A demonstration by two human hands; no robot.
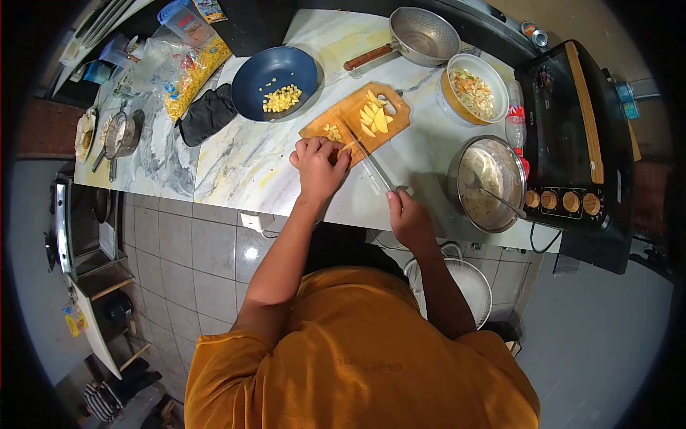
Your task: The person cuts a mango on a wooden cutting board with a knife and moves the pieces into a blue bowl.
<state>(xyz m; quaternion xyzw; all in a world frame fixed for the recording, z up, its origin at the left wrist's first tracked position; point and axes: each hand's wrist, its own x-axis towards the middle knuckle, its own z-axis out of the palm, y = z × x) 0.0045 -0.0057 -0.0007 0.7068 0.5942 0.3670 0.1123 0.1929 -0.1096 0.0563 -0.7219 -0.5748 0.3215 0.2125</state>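
Note:
My right hand (412, 220) grips a knife (374, 170) by its handle, the blade lying slantwise over the wooden cutting board (397, 107). At the board's near left end, my left hand (318, 168) is closed, fingertips pressed on a pale yellow potato piece (349, 146) beside the blade; the fingers partly hide it. Small diced bits (332, 132) lie left of the knife. To its right rest several potato wedges (374, 116). Behind the board, a dark blue pan (250, 79) holds a heap of yellow cubes (282, 99).
A wood-handled saucepan (425, 36) stands at the back. On the right are a bowl of chopped vegetables (473, 96), a steel pot with a spoon (491, 184) and a black oven (564, 136). A pasta bag (196, 79) and black cloth (207, 116) lie left.

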